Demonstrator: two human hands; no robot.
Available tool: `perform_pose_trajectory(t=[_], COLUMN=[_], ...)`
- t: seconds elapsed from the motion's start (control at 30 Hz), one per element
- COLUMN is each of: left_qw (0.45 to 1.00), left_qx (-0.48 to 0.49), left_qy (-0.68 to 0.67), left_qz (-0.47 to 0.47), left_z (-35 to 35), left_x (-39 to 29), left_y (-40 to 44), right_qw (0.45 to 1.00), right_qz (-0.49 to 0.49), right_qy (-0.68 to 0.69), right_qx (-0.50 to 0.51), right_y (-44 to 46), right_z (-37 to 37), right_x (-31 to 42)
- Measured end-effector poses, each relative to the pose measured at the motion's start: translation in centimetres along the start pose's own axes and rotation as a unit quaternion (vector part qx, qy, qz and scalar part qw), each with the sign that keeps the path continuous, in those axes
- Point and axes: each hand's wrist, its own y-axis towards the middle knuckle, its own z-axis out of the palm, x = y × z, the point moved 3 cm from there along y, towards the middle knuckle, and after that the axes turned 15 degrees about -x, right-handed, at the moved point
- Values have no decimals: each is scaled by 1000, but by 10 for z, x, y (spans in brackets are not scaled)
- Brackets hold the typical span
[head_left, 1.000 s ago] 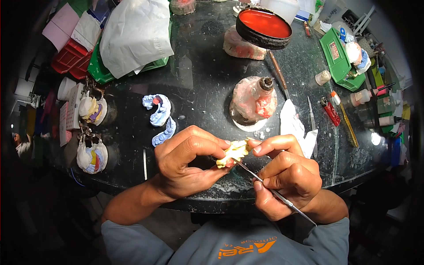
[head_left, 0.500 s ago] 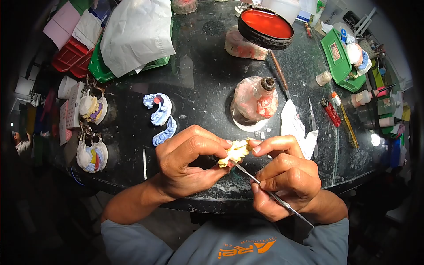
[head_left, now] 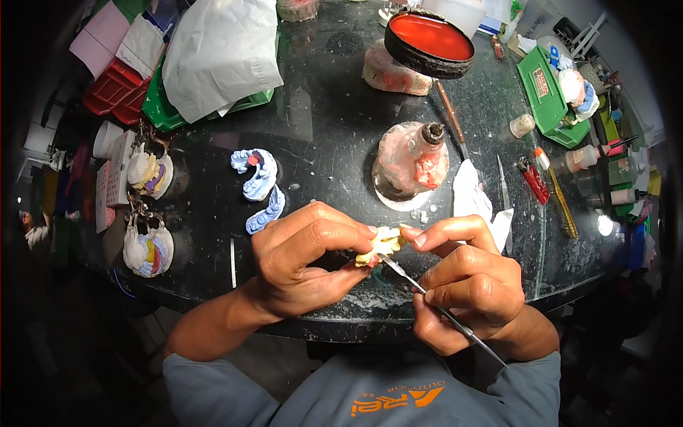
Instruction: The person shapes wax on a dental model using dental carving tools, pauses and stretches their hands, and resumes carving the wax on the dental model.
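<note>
Between its thumb and fingers my left hand [head_left: 302, 260] holds a small yellow dental model [head_left: 383, 245] with a pink patch on its lower side. My right hand [head_left: 469, 285] grips a thin metal carving tool [head_left: 445, 312], whose flat tip lies against or very near the model's lower edge. The right index finger reaches to the model's right end. Beyond the hands stands a wax-spattered burner [head_left: 413, 164]. Two blue dental pieces, a curved one [head_left: 257, 174] and a smaller one [head_left: 267, 211], lie behind my left hand.
A round tin of red wax [head_left: 431, 39] stands at the back. Two mounted models [head_left: 148, 249] are at the left, near a green tray under white plastic [head_left: 220, 60]. At right are a crumpled tissue [head_left: 473, 192], a red lighter [head_left: 533, 181] and a green box [head_left: 544, 96].
The yellow model has tilted and shifted slightly right in my left hand. My right hand has moved a little right, its index finger lifting slightly. The tool tip has shifted along the model's lower edge.
</note>
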Motion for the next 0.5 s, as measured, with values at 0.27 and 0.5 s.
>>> perform_pose_trajectory(t=[0.27, 0.5], left_qw=[1000, 1000], left_qx=[8, -4], left_qy=[3, 1], left_qz=[-14, -20], left_z=[0, 0], left_x=[2, 3], left_y=[0, -1], right_qw=[1000, 999], right_qz=[10, 14], right_qy=[-4, -20], right_qx=[-9, -25], right_y=[4, 2], right_z=[-2, -4], right_x=[0, -3])
